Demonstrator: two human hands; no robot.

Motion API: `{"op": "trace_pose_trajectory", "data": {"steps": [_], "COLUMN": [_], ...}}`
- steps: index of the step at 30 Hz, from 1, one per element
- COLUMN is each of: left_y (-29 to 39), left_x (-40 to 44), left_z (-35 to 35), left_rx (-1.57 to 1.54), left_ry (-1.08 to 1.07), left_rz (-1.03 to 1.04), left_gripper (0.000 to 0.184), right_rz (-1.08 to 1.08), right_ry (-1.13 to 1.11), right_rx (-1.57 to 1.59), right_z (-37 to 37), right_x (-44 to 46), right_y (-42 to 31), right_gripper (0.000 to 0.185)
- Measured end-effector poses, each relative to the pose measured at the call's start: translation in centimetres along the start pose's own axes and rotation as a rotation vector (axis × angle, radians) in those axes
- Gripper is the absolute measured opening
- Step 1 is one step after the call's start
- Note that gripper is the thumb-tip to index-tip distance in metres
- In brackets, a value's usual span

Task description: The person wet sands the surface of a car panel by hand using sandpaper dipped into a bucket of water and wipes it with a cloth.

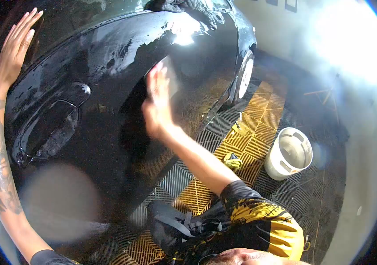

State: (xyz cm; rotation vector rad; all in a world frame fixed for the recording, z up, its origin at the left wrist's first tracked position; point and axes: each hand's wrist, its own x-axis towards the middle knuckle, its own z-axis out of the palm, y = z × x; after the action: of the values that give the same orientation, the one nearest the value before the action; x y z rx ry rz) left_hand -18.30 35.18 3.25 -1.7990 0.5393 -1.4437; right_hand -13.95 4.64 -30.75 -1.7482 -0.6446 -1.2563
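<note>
- Black-and-yellow sleeve [263, 207]: nearest the camera, between 4 and 5 o'clock of the view (12 o'clock being the top edge). The right forearm leaves it toward 11 o'clock.
- Right hand [156, 104]: just off centre toward 11 o'clock, palm side toward the car panel. Fingers are extended and close together, with some blur. A pale grey patch [171, 79] shows beside the fingertips; whether it is an item in the hand or a reflection cannot be told.
- Left hand [14, 55]: 10 o'clock. Open flat, fingers straight, thumb alongside, gripping nothing visible; it appears laid on the dark surface above the panel's edge line.
- Car panel [100, 145]: black and glossy, spanning from 8 o'clock through the centre to 12 o'clock. Whitish patches mark its upper part.
- Door handle [60, 132]: 9 o'clock, set in the panel, between the two hands and below them.
- Dark cloth-like bundle [201, 15]: 12 o'clock, bunched on the upper edge of the bodywork.
- Wheel [245, 77]: between 1 and 2 o'clock.
- White bucket [277, 165]: just past 3 o'clock, upright on the grey and yellow floor tiles [263, 106].
- Yellow-green cloth [232, 162]: 4 o'clock, crumpled on the tiles near the bucket.
</note>
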Motion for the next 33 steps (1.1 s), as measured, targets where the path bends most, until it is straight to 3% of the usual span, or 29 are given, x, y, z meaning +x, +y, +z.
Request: {"op": "trace_pose_trajectory", "data": {"steps": [1, 3, 4, 6, 7, 9, 11, 12, 13, 15, 17, 18, 21, 23, 25, 27, 28, 29, 30, 31, 33], "left_y": [0.1, -0.2, -0.3, -0.4, -0.4, -0.3, -0.4, -0.5, -0.4, -0.4, -0.6, -0.7, -0.7, -0.8, -1.2, -1.4, -1.3, -1.2, -1.3, -1.2, -1.1], "left_x": [0.0, -0.3, -0.6, -1.1, -1.0, -0.8, -0.1, 0.2, 0.4, 0.2, -0.3, -0.5, -0.3, -0.1, -0.3, -0.7, -1.5, -2.2, -2.7, -2.6, -2.3], "left_z": [0.2, 0.1, 0.1, 0.1, 0.3, 0.7, 0.6, 0.5, 0.3, 0.3, 0.5, 0.6, 1.1, 1.1, 1.0, 1.0, 1.4, 1.8, 2.1, 1.8, 1.2], "left_rx": [-0.003, 0.041, 0.043, -0.004, -0.006, 0.007, -0.005, -0.014, -0.015, 0.002, -0.001, 0.000, 0.014, -0.009, -0.026, 0.018, 0.002, 0.038, 0.079, 0.090, 0.117], "left_ry": [0.001, 0.038, 0.039, 0.039, 0.035, 0.048, 0.047, 0.041, 0.039, 0.043, 0.047, 0.050, 0.049, 0.054, 0.056, 0.021, 0.034, -0.001, -0.029, -0.035, -0.039], "left_rz": [0.003, 0.009, 0.011, -0.007, -0.009, 0.013, 0.009, 0.014, 0.020, 0.034, 0.029, 0.013, 0.022, 0.023, 0.033, 0.042, 0.047, 0.042, 0.036, 0.036, 0.064], "left_gripper": [0.051, 0.050, 0.050, 0.051, 0.051, 0.051, 0.050, 0.050, 0.050, 0.050, 0.050, 0.050, 0.049, 0.049, 0.049, 0.049, 0.049, 0.049, 0.049, 0.049, 0.049], "right_rz": [-0.060, -0.174, -0.013, 0.229, 0.247, 0.339, 0.342, -0.033, -0.056, -0.035, 0.293, 0.354, 0.469, 0.042, -0.041, 0.043, 0.028, 0.342, 0.456, 0.767, 0.568], "right_ry": [-0.077, -0.005, 0.047, 0.354, 0.335, 0.344, 0.220, 0.016, -0.089, 0.024, 0.136, 0.163, 0.222, -0.010, -0.076, 0.075, 0.297, 0.126, 0.321, 0.343, 0.140], "right_rx": [0.133, -0.017, -0.232, 0.331, 0.260, 0.302, 0.463, 0.058, 0.022, -0.110, -0.094, 0.053, 0.402, -0.081, -0.053, -0.103, -0.227, -0.106, 0.287, 0.422, 0.146], "right_z": [-1.8, -2.3, -3.1, -5.3, -4.6, -4.1, -2.0, -0.8, -1.6, -2.9, -3.5, -4.9, -4.6, -1.2, -2.3, -4.2, -3.9, -6.6, -8.6, -12.5, -19.7], "right_x": [-1.0, 1.1, 3.1, 8.0, 7.8, 6.7, 2.2, -1.2, -0.9, 2.0, 6.5, 8.1, 6.9, 0.4, 0.1, 4.4, 6.3, 8.0, 9.1, 9.5, 6.1], "right_y": [-2.1, 2.6, 4.1, 8.1, 10.3, 5.0, -2.0, -1.4, 0.0, 2.7, 7.0, 9.3, 4.0, 0.8, 2.0, 4.6, 9.1, 11.6, 12.1, 9.9, 12.0], "right_gripper": [0.087, 0.084, 0.079, 0.066, 0.062, 0.057, 0.071, 0.081, 0.082, 0.083, 0.081, 0.073, 0.076, 0.086, 0.083, 0.082, 0.065, 0.040, 0.036, 0.041, 0.027]}}
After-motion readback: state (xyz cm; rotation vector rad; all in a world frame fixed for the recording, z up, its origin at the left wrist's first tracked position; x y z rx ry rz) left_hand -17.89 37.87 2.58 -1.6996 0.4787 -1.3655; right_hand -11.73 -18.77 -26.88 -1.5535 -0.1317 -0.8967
